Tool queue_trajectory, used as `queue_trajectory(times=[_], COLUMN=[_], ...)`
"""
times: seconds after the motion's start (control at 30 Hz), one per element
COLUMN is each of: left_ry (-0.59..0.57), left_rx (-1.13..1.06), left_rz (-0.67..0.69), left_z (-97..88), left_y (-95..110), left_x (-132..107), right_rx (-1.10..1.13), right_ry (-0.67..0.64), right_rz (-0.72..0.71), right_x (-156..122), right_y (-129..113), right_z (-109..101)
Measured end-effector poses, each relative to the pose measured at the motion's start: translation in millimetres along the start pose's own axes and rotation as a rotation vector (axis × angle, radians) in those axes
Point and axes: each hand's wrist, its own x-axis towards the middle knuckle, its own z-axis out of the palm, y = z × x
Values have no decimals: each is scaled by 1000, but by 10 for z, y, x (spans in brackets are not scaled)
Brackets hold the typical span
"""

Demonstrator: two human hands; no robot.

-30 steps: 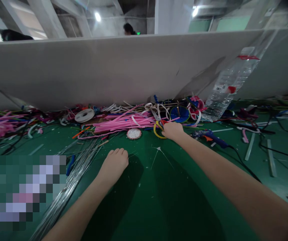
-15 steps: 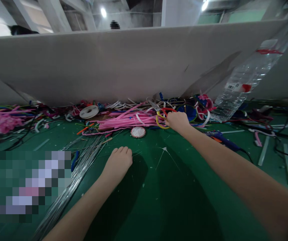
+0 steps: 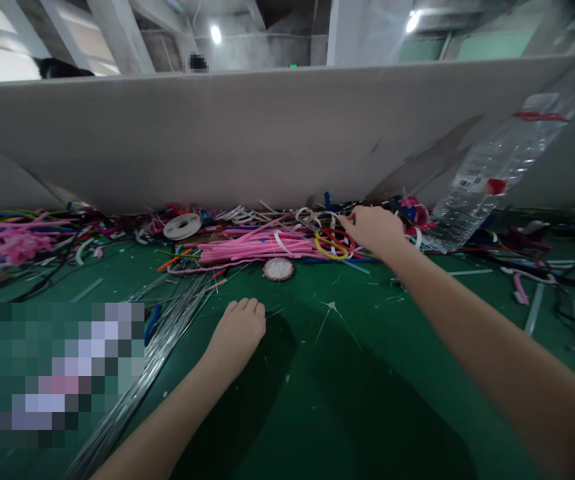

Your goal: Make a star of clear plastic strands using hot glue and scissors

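Observation:
My left hand (image 3: 240,333) rests as a loose fist on the green table, closed on thin wire whose fine ends stick out on both sides. My right hand (image 3: 375,230) reaches over the pile at the back, fingers bent and slightly apart, with nothing visible in them. Just left of it, scissors with yellow and red handles (image 3: 331,247) lie on the pile. Beside them is a bundle of pink fuzzy stems (image 3: 252,248). A small round white piece with a red rim (image 3: 278,269) sits in front. Between my hands, a small white piece with thin wires (image 3: 331,306) lies on the table.
A bundle of silvery wires (image 3: 167,353) runs along my left side, next to a blue-handled tool (image 3: 152,323). A white spool (image 3: 182,227) lies in the pile. At right, a clear plastic bottle (image 3: 492,177) leans against the grey partition (image 3: 247,140). Cords cross the right side.
My right hand has let go of the scissors and moved a little right and farther back over the pile. My left hand stays in place. The view has tilted slightly upward.

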Motion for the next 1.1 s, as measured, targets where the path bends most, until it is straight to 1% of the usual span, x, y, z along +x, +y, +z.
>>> queue_trajectory(times=[0.03, 0.1, 0.17, 0.2, 0.23, 0.27, 0.3, 0.37, 0.47, 0.53, 0.67, 0.73, 0.83, 0.9, 0.97, 1.1], left_ry=[0, 4, 14, 23, 35, 51, 67, 98, 117, 138, 188, 166, 103, 81, 90, 149], left_rx=[-11, -26, -26, -25, -25, -27, -31, -43, -73, -79, -41, -4, 9, -54, -153, -330], left_rz=[4, 12, 9, 4, -2, -10, -20, -43, -67, -83, -107, -94, -106, -157, -195, -172], left_z=[-18, -54, -84, -96, -107, -117, -127, -146, -173, -192, -245, -272, -296, -293, -275, -219], left_y=[-5, -20, -43, -56, -71, -87, -104, -139, -199, -237, -266, -253, -227, -204, -164, 6], left_x=[0, 2, 3, 2, 0, -3, -5, -11, -17, -13, 49, 124, 287, 412, 534, 730], right_rx=[34, 79, 89, 72, 43, 15, -16, -89, -154, -198, -222, -216, -211, -210, -211, -205], right_ry=[2, 50, 121, 164, 196, 201, 206, 223, 231, 194, -3, -35, -42, -67, -102, -138], right_rz=[17, 83, 178, 210, 189, 124, 99, 144, 213, 239, 296, 318, 320, 315, 308, 306], right_x=[-81, -289, -536, -661, -781, -890, -985, -1133, -1275, -1339, -1395, -1387, -1358, -1340, -1326, -1305], right_y=[94, 309, 522, 620, 711, 795, 874, 1019, 1199, 1287, 1398, 1434, 1472, 1488, 1498, 1505], right_z=[-92, -212, -226, -196, -147, -85, -16, 127, 318, 420, 548, 578, 611, 635, 661, 697])
